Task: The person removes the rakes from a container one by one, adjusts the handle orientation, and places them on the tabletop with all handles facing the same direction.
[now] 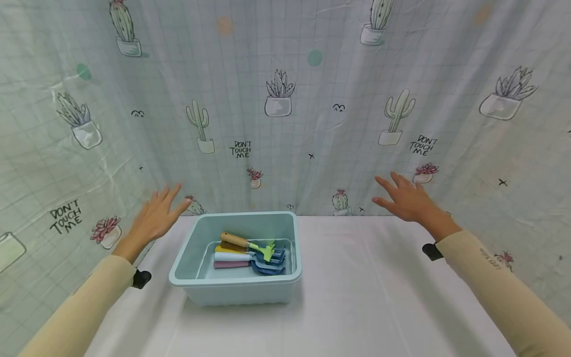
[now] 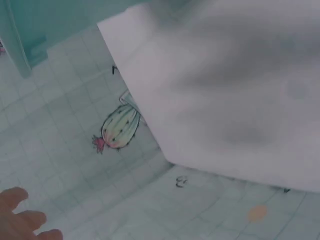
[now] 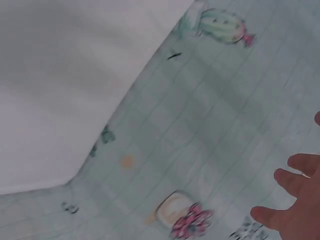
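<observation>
A light blue plastic bin stands on the white table, left of the middle. Inside it lie several small garden tools in a pile. On top is a small green rake with a wooden handle; below it are blue tool heads with yellow, pale blue and pink handles. My left hand hovers in the air left of the bin, fingers spread, holding nothing. Far to the right of the bin, my right hand is also raised with spread fingers and nothing in it. Both wrist views show only fingertips at the edge.
The white table spreads around the bin and reaches to the right. A curtain printed with cacti hangs behind the table and along both sides. Each wrist bears a small black device.
</observation>
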`<act>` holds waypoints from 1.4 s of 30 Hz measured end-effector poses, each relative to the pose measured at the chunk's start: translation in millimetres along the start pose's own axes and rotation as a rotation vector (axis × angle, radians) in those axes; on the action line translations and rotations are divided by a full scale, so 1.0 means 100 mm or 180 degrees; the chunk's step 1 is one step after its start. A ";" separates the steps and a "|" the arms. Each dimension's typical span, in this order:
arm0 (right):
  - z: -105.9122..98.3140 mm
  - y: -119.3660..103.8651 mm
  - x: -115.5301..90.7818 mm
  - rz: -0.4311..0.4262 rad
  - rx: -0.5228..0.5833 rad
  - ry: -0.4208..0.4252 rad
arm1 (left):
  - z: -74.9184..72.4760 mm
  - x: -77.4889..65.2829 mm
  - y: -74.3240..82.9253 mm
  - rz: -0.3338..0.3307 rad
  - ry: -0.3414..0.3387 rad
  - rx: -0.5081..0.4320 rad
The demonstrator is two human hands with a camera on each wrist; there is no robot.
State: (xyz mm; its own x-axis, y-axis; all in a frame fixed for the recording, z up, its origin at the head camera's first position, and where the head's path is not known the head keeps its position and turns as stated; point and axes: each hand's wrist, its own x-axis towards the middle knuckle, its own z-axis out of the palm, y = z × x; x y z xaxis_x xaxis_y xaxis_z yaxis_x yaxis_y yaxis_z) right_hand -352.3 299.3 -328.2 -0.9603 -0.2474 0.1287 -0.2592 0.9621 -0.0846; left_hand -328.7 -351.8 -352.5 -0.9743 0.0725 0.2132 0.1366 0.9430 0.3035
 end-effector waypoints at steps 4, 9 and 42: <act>-0.03 -0.28 0.01 -0.0250 -0.0035 0.0114 | 0.04 -0.18 0.02 -0.0033 -0.0058 -0.0542; -0.04 -0.62 0.02 -0.0574 0.0119 0.0134 | 0.12 -0.37 0.08 -0.0070 -0.0221 -0.1178; 0.01 -2.61 0.60 -0.1838 0.0705 -0.0760 | 0.69 -0.75 0.24 -0.0807 -0.0996 -0.3278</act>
State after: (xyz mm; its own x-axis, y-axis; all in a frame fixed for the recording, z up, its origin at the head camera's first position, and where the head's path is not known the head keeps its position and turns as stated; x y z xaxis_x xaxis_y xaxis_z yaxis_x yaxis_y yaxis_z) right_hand -342.3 32.8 -298.9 -0.6506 -0.7594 -0.0060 -0.7297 0.6273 -0.2721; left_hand -265.1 -312.4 -425.5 -0.9775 0.1315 -0.1647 -0.1314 0.2311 0.9640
